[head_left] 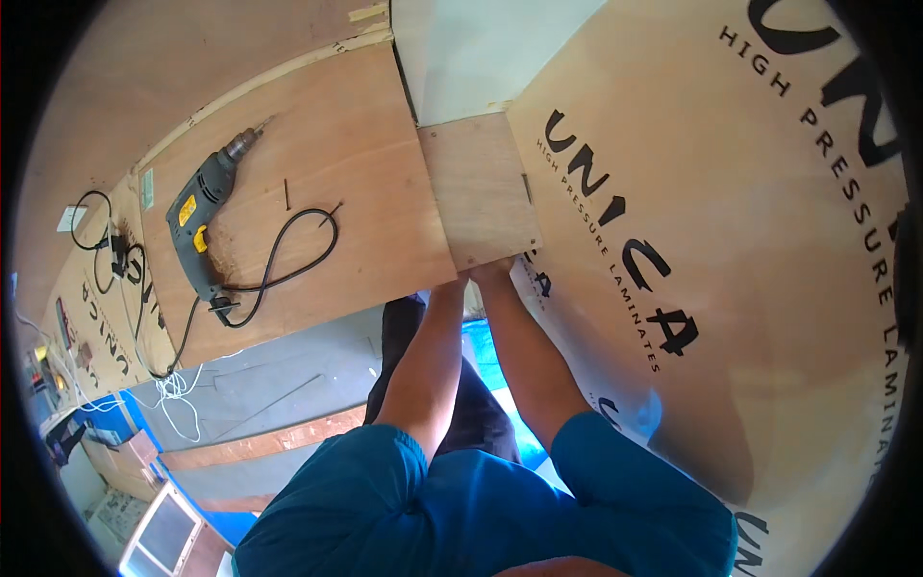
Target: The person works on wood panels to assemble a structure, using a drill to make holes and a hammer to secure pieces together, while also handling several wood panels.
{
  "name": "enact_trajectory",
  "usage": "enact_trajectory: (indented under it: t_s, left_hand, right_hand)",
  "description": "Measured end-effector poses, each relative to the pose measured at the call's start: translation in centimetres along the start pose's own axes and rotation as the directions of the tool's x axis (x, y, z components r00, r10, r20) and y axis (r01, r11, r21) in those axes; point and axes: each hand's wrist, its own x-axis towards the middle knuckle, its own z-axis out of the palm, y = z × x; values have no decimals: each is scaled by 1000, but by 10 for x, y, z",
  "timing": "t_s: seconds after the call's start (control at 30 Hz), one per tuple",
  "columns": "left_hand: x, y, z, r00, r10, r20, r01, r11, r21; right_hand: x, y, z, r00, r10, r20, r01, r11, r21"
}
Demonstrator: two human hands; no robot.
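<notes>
Two forearms reach up to the near edge of a small wooden board [478, 192], which lies between the brown wooden counter [356, 125] on the left and a tall tan sheet [615, 115] on the right. The left hand [454, 283] is at the corner where the counter and the small board meet, and the right hand [492, 270] is just beside it, under the near edge of this board. The fingers of both hands are mostly hidden by the edges, so I cannot tell if they are closed or gripping something.

The tan sheet has large black lettering and stands very near to the right forearm, so it limits the room on that side. Behind the small board, a pale panel [490, 58] closes the far side. On the counter lies a grey and yellow drill [204, 216] with a bit in its chuck, pointing away from the person. One long screw [286, 194] is near it, and the black cable [332, 236] makes a loop across the wood. Farther left, white cords [176, 388] hang in a tangle, and below the counter a grey surface [269, 385] is seen.
</notes>
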Motion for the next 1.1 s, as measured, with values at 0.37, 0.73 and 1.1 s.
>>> enact_trajectory:
  t_s: [0.37, 0.73, 1.1]
  left_hand:
    - [3, 1, -21, 1000, -4, -10, 4, 997, 82]
    - [5, 4, -27, 1000, 4, -25, 1, 983, 186]
    - [-123, 147, -98, 979, -203, -24, 75, 247, 966]
  right_hand:
    - [30, 20, -20, 973, 115, -202, -152, 972, -178]
    - [29, 19, -19, 927, 171, -333, -243, 951, -189]
    - [-128, -86, 82, 949, -273, 159, 232, 262, -937]
